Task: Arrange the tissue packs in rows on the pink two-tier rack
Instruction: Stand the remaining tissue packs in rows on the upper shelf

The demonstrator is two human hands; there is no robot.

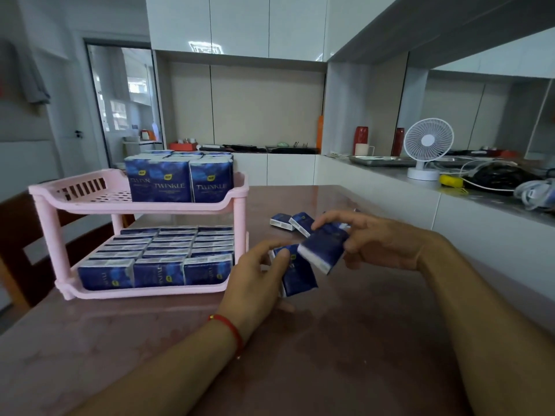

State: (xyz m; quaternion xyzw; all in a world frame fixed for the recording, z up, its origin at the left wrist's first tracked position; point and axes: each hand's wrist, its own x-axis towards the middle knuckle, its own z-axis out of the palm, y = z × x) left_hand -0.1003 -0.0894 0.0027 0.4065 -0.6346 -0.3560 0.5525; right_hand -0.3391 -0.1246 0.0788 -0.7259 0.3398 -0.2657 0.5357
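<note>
Tissue packs [289, 221] lie beyond both hands [374, 239].

Legible text: "TWINKLE", white lettering on the dark blue fronts of the upright tissue packs [180, 180] on the top tier of the pink rack [144, 205]. Smaller print beneath unreadable.

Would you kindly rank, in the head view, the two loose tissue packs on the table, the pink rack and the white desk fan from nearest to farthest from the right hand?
Measured from the right hand, which holds a pack:
1. Loose tissue packs, on the table just beyond its fingertips.
2. Pink rack, to the left, past the left hand.
3. White desk fan, on the counter behind, to the right.
</note>
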